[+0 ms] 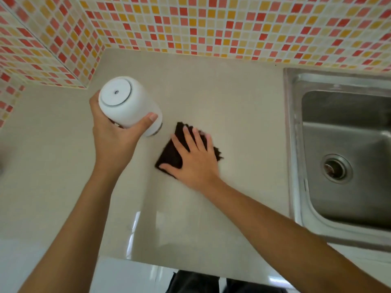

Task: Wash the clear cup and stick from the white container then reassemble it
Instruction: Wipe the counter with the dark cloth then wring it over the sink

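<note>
Beige counter (232, 98) filled my feed, and over its left part I saw the left hand (114, 136) gripping the white container (129, 104), fingers and thumb curled round its side, its flat end tilted toward the camera. Just right of it, the right hand (192, 157) pressed spread fingers flat on a dark cloth (169, 155). A steel sink (294, 144) sat farther right, below the mosaic wall (211, 24).

Head camera looks steeply down, close over the counter (211, 92)
</note>
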Demonstrator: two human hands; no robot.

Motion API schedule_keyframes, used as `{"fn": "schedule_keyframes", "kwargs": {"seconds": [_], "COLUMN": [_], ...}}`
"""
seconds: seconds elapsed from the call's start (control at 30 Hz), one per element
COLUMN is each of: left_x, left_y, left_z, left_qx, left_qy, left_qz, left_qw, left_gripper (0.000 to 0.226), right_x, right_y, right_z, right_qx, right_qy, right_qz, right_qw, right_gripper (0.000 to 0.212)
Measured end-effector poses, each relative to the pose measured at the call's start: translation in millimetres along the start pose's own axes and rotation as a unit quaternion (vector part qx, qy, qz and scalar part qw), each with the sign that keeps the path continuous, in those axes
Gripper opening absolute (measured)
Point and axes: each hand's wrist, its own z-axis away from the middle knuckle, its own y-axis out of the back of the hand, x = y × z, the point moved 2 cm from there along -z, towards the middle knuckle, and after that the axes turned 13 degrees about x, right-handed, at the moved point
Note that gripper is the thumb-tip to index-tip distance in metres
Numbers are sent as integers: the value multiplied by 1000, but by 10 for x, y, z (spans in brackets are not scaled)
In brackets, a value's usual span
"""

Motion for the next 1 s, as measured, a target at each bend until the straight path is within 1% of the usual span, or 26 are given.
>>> {"fn": "schedule_keyframes", "kwargs": {"seconds": [0.07, 0.13, 0.17, 0.2, 0.27, 0.33, 0.37, 0.43, 0.5, 0.53, 0.57, 0.63, 0.7, 0.73, 0.77, 0.8, 0.87, 0.93, 1.0], "left_x": [14, 25, 28, 28, 32, 53, 61, 73, 68, 60, 47, 11, -43, -76, -108, -137, -175, -177, -134], "left_y": [33, 65, 78, 81, 68, 35, 21, -6, -25, -35, -42, -51, -38, -28, -19, -17, -36, -97, -192], "left_z": [26, 47, 55, 64, 81, 88, 90, 94, 102, 113, 130, 206, 326, 384, 432, 470, 520, 535, 530], "left_qx": [6, 10, 10, 10, 9, 6, 1, -6, -11, -12, -14, -19, -24, -26, -32, -36, -35, -33, -36], "left_qy": [-2, -4, -3, -2, -1, -3, -4, -5, -1, 0, 1, 3, 8, 12, 17, 20, 30, 40, 44], "left_qz": [-9, -16, -18, -19, -19, -16, -16, -17, -15, -12, -10, -10, -10, -13, -16, -19, -21, -23, -17], "left_qw": [1000, 1000, 1000, 1000, 1000, 1000, 1000, 1000, 1000, 1000, 1000, 1000, 1000, 1000, 999, 999, 999, 998, 998], "left_gripper": [87, 87, 87, 86, 86, 84, 82, 80, 81, 82, 83, 85, 86, 86, 86, 86, 87, 88, 88], "right_x": [-135, -286, -358, -418, -479, -359, -208, 170, 556, 743, 942, 1379, 1734, 1829, 1856, 1818, 1595, 1255, 882], "right_y": [-126, -223, -235, -212, -103, 70, 141, 249, 247, 237, 231, 235, 302, 315, 299, 272, 215, 197, 288], "right_z": [-523, -664, -582, -385, 267, 939, 1178, 1364, 1144, 906, 605, -77, -660, -842, -935, -944, -719, -196, 533], "right_qx": [-25, -40, -39, -29, -11, -44, -56, -64, -42, -22, -1, 28, 14, 4, -1, -1, 11, 19, 2], "right_qy": [-53, -58, -32, 10, 118, 200, 224, 243, 221, 187, 137, -2, -140, -184, -207, -210, -165, -91, 8], "right_qz": [26, 35, 32, 13, -42, -47, -42, -36, -21, -14, -1, 31, 49, 57, 65, 71, 66, 51, 14], "right_qw": [998, 997, 998, 999, 992, 978, 972, 967, 974, 982, 991, 999, 989, 981, 976, 975, 984, 994, 1000], "right_gripper": [89, 89, 88, 88, 85, 83, 83, 83, 84, 84, 85, 90, 94, 95, 95, 94, 92, 87, 84]}}
